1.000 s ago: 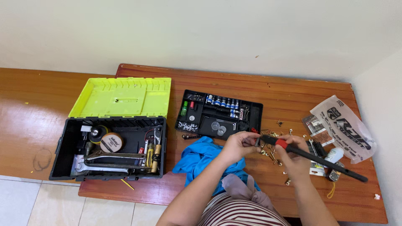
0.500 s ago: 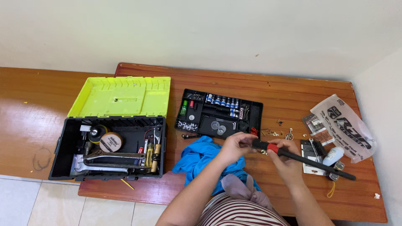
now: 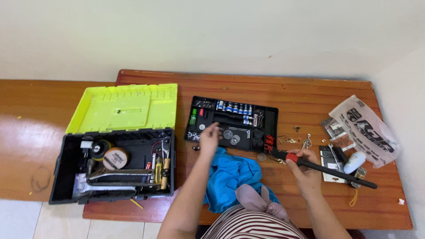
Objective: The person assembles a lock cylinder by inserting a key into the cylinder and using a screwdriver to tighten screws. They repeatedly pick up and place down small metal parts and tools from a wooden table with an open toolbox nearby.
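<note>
The head view looks down on a wooden tabletop whose left edge is taken up by a black toolbox, its yellow-green lid thrown back toward the wall and wrenches and pliers lying inside. Near the middle of the back edge sits a black parts tray with a row of blue-capped bits, and in front of it, at the near edge, a crumpled blue cloth. Toward the right edge lie a printed plastic bag and a scatter of small brass screws. A second ago both hands were together on the long black tool with the red collar; now the left hand has let go and reached to the tray's near left corner, fingers loosely spread over the small parts there, whether pinching anything I cannot tell. The right hand alone is wrapped around the tool, whose shaft points toward the right near corner; it seems she is fetching a piece for it.
</note>
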